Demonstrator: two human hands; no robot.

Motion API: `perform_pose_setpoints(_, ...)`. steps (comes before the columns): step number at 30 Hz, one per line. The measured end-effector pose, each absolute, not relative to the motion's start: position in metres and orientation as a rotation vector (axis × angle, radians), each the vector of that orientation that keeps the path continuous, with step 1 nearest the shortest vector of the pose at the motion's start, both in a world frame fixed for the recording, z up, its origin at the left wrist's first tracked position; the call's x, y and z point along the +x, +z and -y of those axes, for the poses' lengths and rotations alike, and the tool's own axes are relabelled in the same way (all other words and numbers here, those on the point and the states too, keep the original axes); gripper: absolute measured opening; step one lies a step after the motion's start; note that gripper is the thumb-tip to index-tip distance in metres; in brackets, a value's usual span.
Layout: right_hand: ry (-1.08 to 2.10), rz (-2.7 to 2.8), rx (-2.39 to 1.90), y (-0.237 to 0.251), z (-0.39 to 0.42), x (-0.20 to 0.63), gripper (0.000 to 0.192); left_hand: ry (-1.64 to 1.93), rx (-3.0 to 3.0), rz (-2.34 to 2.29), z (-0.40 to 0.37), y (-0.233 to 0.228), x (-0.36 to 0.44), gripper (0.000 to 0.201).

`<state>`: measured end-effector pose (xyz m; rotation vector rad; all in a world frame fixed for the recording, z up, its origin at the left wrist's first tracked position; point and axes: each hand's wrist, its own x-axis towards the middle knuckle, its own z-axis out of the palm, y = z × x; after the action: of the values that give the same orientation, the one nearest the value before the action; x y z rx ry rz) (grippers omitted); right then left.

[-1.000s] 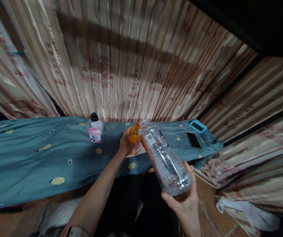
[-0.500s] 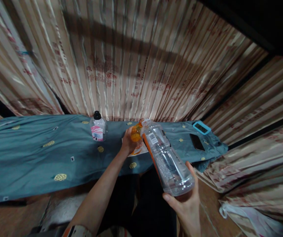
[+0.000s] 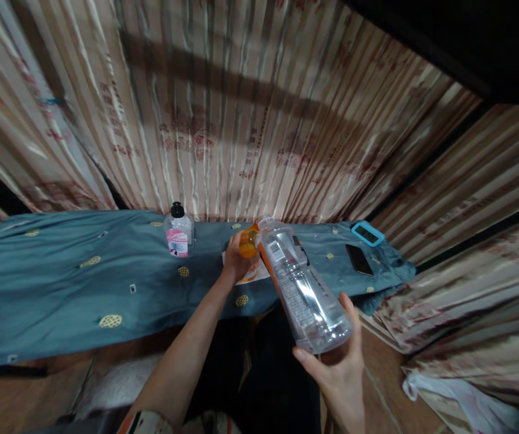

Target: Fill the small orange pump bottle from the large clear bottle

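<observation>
My right hand (image 3: 338, 367) grips a large clear plastic bottle (image 3: 307, 289) by its base, thumb on one side and fingers on the other. The bottle tilts up and to the left, its neck away from me, with an orange-edged label and a barcode. My left hand (image 3: 235, 259) is closed round a small see-through orange container (image 3: 249, 241) beside the bottle's neck. I cannot tell whether the two touch. Below them a white and orange printed sheet or packet (image 3: 255, 274) lies on the cloth, partly hidden by my left hand and the bottle.
A clear bottle with a black cap and pink label (image 3: 178, 235) stands to the left on the teal pineapple-patterned cloth (image 3: 60, 289). To the right lie a black phone (image 3: 359, 259) and a blue-framed digital timer or clock (image 3: 368, 234). Patterned curtains (image 3: 223, 120) hang behind.
The large bottle's base and my right hand have shifted slightly up and left in view. Both hands keep their holds, and the whole view has moved a little.
</observation>
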<state>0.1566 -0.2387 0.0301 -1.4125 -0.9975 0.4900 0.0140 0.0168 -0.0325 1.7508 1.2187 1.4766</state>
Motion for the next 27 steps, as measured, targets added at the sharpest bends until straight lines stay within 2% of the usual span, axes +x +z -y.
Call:
perform_pose_setpoints(7, 0.459, 0.986, -1.409, 0.031, 0.238, 0.155, 0.117, 1.492, 1.697, -1.214, -0.014, -0.031, 0.014, 0.057)
perform_pose_setpoints(13, 0.508, 0.995, -1.409, 0.032, 0.237, 0.156, 0.128, 1.477, 1.588, -1.203, -0.011, -0.028, 0.018, 0.054)
perform_pose_setpoints(27, 0.573, 0.884, -1.389, 0.042, 0.235, 0.143, 0.129, 1.465, 1.588, -1.204, -0.008, -0.024, 0.014, 0.031)
